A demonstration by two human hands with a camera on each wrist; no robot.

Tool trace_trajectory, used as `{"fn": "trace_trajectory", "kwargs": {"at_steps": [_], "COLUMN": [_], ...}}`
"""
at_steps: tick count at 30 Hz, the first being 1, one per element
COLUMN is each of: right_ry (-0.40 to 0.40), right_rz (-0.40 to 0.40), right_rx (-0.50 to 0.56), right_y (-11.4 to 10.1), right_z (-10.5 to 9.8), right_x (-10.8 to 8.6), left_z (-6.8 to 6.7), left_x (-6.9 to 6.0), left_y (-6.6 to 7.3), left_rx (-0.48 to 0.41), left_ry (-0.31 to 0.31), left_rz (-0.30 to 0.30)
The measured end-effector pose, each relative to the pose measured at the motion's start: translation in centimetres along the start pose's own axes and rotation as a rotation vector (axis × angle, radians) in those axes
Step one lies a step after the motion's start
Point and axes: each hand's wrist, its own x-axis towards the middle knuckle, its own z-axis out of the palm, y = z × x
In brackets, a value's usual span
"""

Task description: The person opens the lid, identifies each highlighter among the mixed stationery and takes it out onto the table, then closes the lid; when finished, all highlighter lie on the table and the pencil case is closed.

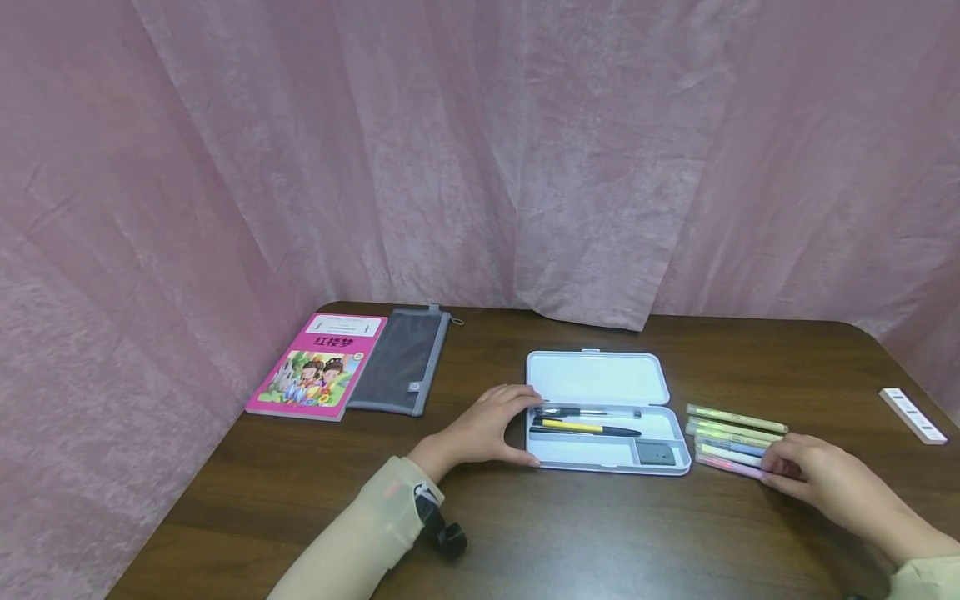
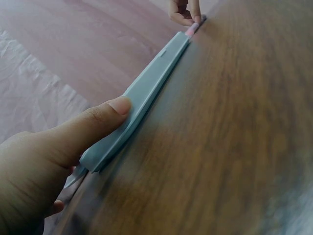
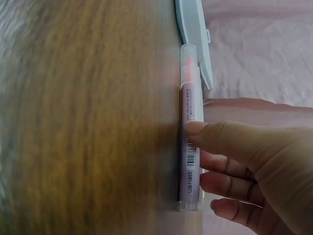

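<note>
A pale blue pencil case (image 1: 585,454) lies with its lid raised on the table. Inside are a clear-barrelled pen (image 1: 618,413), a black-and-yellow pen (image 1: 581,427) and a grey eraser (image 1: 655,453) in the right compartment. My left hand (image 1: 491,425) grips the case's left end, thumb (image 2: 120,105) on the front wall and fingers at the back corner. To the right of the case lie several highlighters in a row. My right hand (image 1: 817,475) pinches the nearest one, a pink-purple highlighter (image 3: 188,107), near its right end; its fingers partly hide the row.
A pink book (image 1: 300,408) lies at the table's left, overlapping a grey mesh zip pouch (image 1: 397,358). Near the right edge is a white strip (image 1: 912,415) with dark marks. Pink curtains (image 1: 450,167) hang behind the table.
</note>
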Motion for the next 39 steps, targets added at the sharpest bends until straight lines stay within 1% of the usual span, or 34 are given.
{"fn": "trace_trajectory", "kwargs": {"at_steps": [9,15,19,24,31,35,39], "right_ry": [0.001,0.004,0.022,0.016,0.013,0.007,0.009], "right_rz": [0.004,-0.001,-0.002,0.027,0.046,0.051,0.055], "right_rx": [0.001,0.002,0.013,0.02,0.044,0.063,0.102], "right_y": [0.0,-0.2,-0.5,-0.9,-1.6,-2.1,-2.7], "right_z": [0.1,-0.4,-0.8,-1.3,-2.1,-2.4,-2.7], "right_x": [-0.1,0.2,0.4,0.8,2.1,2.9,4.1], "left_z": [0.0,0.0,-0.1,-0.5,-0.8,-0.9,-1.3], "left_x": [0.0,0.0,0.1,0.2,0.0,-0.2,-0.2], "left_y": [0.0,0.0,0.0,0.3,0.4,0.4,0.1], "left_rx": [0.008,0.047,0.087,0.124,0.148,0.123,0.034], "left_ry": [-0.002,0.007,0.001,-0.014,-0.01,-0.016,0.004], "left_rz": [0.004,0.019,0.034,0.043,0.056,0.026,-0.022]}}
